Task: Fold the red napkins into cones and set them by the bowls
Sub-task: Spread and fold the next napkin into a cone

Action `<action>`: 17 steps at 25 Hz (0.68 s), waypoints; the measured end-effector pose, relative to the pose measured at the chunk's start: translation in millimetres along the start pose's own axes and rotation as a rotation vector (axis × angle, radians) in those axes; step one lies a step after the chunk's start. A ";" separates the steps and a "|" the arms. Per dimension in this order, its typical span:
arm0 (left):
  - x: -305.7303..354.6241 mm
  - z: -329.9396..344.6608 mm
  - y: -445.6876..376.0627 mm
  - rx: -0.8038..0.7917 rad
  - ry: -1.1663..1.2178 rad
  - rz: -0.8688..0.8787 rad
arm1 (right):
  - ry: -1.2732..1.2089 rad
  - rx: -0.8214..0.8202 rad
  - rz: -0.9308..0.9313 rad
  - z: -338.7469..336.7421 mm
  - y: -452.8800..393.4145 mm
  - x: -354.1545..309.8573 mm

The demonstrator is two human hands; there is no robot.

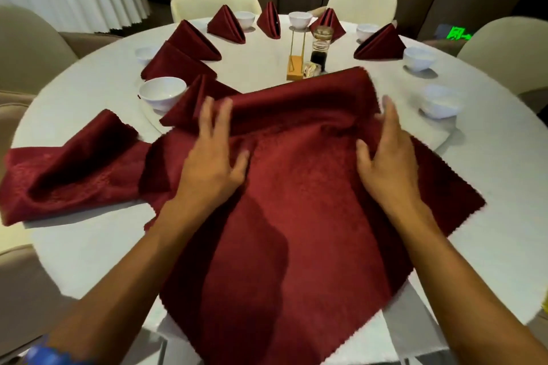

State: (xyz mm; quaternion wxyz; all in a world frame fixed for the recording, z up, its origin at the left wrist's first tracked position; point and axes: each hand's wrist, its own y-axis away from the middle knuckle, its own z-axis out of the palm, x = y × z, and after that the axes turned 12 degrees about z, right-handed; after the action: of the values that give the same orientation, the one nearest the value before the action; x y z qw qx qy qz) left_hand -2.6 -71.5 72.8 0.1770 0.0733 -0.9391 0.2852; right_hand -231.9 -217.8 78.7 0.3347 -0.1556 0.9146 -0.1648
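Observation:
A large red napkin (296, 216) lies spread on the white round table (489, 187) in front of me. Its far edge (311, 83) is raised and rolled back toward me. My left hand (213, 157) rests flat on the napkin's left part, fingers straight over the fold. My right hand (388, 154) lies on the right part, fingers also straight. Several folded red cones stand by white bowls along the far rim, such as a cone (228, 24) and a bowl (300, 19). The nearest cone (198, 98) stands beside a bowl (162, 92).
A loose heap of unfolded red napkins (74, 169) lies at the left. A dark sauce bottle (320, 47) and a gold stand on an orange base (296, 65) occupy the table's middle. Two bowls (440, 101) at the right have no cone beside them. Cream chairs (504, 50) ring the table.

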 end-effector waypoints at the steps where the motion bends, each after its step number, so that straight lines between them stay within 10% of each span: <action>1: -1.8 8.5 16.2 -0.083 -0.043 0.137 | 0.035 -0.034 -0.073 2.1 13.8 11.1; 6: -36.3 22.7 104.2 -0.555 0.026 0.338 | 0.214 -0.461 -0.242 -5.0 105.5 83.2; 17: -31.7 -27.5 128.9 -0.662 0.276 0.416 | 0.106 -0.714 -0.417 -53.3 134.9 108.5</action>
State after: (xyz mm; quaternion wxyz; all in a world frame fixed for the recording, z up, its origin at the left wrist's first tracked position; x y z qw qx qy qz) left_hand 4.0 51.7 16.6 0.2539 -0.2177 -0.9424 0.0046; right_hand -369.7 -129.1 1.5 0.1716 -0.4350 0.8793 0.0909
